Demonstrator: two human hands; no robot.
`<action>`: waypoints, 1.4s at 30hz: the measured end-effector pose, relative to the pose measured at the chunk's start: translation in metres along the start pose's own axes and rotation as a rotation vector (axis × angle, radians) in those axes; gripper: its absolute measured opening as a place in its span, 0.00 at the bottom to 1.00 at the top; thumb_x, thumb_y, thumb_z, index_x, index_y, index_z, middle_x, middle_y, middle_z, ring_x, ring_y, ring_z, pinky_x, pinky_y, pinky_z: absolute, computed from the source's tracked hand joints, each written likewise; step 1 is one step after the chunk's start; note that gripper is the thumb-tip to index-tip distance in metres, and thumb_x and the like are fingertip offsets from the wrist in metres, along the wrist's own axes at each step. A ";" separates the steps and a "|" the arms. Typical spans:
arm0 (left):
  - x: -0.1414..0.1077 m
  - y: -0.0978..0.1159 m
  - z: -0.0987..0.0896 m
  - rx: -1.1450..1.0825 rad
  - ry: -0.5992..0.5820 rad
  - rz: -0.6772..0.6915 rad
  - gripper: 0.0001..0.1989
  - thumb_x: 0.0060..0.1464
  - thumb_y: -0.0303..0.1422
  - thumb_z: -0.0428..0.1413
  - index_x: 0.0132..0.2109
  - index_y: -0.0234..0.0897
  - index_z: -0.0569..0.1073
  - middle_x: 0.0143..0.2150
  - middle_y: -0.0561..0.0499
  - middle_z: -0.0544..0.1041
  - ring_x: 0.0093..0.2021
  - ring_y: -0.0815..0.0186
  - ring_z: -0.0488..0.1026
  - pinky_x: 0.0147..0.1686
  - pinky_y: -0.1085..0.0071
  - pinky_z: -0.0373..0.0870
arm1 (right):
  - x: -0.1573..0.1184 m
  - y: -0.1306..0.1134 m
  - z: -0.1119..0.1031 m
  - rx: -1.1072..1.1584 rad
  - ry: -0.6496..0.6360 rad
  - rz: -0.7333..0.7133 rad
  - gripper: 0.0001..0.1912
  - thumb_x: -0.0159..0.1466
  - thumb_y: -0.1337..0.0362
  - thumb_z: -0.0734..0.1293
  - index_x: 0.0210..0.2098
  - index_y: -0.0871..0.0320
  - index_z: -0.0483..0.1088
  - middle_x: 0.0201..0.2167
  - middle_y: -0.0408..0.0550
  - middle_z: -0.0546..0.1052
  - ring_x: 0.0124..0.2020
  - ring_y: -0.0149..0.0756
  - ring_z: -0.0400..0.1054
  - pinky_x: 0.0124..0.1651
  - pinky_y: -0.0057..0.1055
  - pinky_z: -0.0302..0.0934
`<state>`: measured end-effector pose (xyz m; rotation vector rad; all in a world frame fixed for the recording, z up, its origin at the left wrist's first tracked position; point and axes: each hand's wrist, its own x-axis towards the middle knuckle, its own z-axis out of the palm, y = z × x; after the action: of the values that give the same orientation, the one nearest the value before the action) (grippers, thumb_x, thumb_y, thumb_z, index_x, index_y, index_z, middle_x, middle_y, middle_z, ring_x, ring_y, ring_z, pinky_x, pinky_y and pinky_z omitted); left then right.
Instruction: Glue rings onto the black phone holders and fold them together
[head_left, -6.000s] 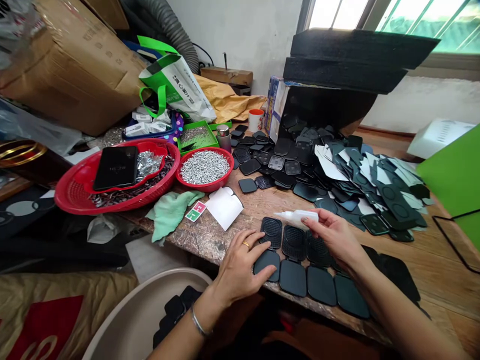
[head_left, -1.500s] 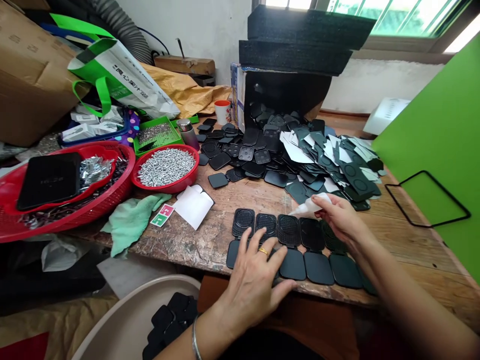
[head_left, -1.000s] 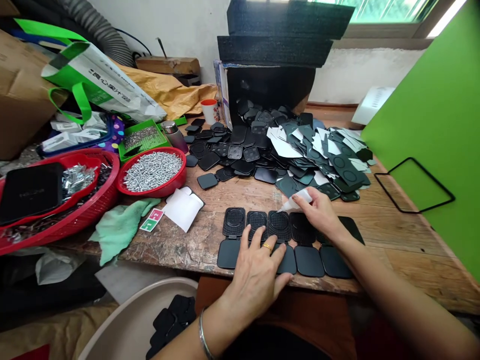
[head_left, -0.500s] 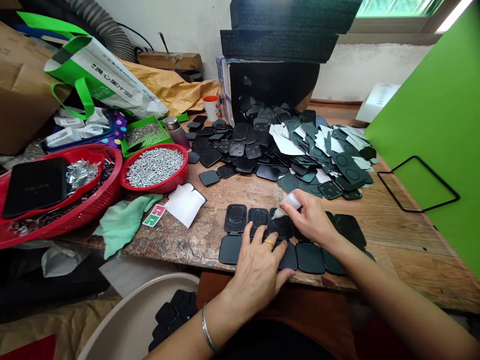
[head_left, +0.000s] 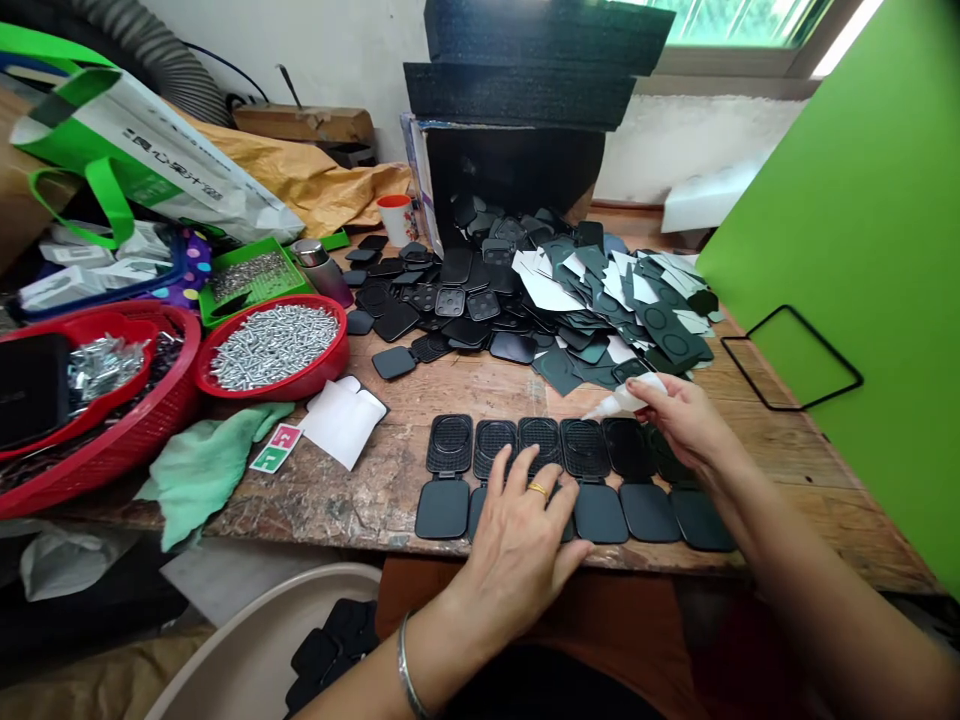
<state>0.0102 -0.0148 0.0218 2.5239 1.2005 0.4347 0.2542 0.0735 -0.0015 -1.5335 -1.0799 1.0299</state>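
Note:
Several hinged black cases (head_left: pixel 451 444) lie unfolded in a row along the table's front edge, ribbed halves behind and smooth halves in front. My left hand (head_left: pixel 517 545) rests with spread fingers on the cases near the middle of the row, a ring on one finger. In my right hand (head_left: pixel 679 415) is a small white squeeze bottle (head_left: pixel 626 398), tilted with its nozzle pointing left, just above the back edge of a ribbed half. Whether the nozzle touches the case I cannot tell.
Behind the row, black pieces and dark sheets (head_left: pixel 667 335) are heaped before an open box. Red baskets (head_left: pixel 274 345) with metal pins, a green cloth (head_left: pixel 210 465) and a white paper piece (head_left: pixel 346 420) are at left. A green panel (head_left: pixel 847 250) stands at right; a pale tub (head_left: pixel 247 625) is below.
My right hand has moved right with the bottle, which now lies more level and points at a case further along. The view has shifted slightly; my left hand stays on the cases.

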 end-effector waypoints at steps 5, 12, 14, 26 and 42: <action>0.015 0.014 0.013 0.010 -0.035 0.068 0.27 0.56 0.45 0.56 0.60 0.42 0.65 0.58 0.44 0.68 0.65 0.48 0.54 0.65 0.45 0.42 | -0.001 0.010 -0.004 -0.092 0.028 -0.046 0.18 0.52 0.49 0.70 0.28 0.59 0.69 0.23 0.45 0.72 0.24 0.33 0.62 0.25 0.28 0.54; 0.021 0.014 0.016 0.093 -0.071 0.059 0.25 0.56 0.45 0.55 0.58 0.41 0.67 0.57 0.45 0.70 0.64 0.48 0.56 0.65 0.45 0.40 | 0.006 0.014 0.008 -0.229 0.028 -0.132 0.16 0.56 0.51 0.67 0.28 0.58 0.67 0.22 0.42 0.70 0.24 0.32 0.59 0.27 0.29 0.52; 0.022 0.014 0.015 0.099 -0.074 0.057 0.25 0.56 0.45 0.55 0.58 0.42 0.68 0.56 0.45 0.70 0.63 0.47 0.56 0.64 0.45 0.40 | 0.004 0.007 0.006 -0.370 0.030 -0.198 0.15 0.57 0.51 0.65 0.27 0.57 0.65 0.21 0.41 0.68 0.23 0.32 0.58 0.27 0.29 0.50; 0.022 0.015 0.017 0.099 -0.075 0.049 0.24 0.56 0.44 0.56 0.57 0.41 0.69 0.56 0.45 0.70 0.60 0.49 0.59 0.64 0.46 0.43 | -0.043 -0.019 0.011 -0.675 -0.109 -0.382 0.12 0.62 0.58 0.62 0.25 0.55 0.59 0.20 0.40 0.64 0.22 0.31 0.56 0.26 0.29 0.47; 0.022 0.012 0.011 0.152 -0.077 0.017 0.24 0.54 0.44 0.57 0.56 0.41 0.69 0.56 0.45 0.70 0.61 0.46 0.57 0.64 0.45 0.43 | -0.001 0.005 -0.032 -0.060 0.081 -0.029 0.17 0.53 0.50 0.69 0.27 0.58 0.68 0.24 0.44 0.71 0.24 0.31 0.61 0.26 0.28 0.53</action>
<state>0.0360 -0.0068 0.0202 2.6537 1.2268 0.2563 0.2851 0.0641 -0.0001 -1.5896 -1.0816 0.9149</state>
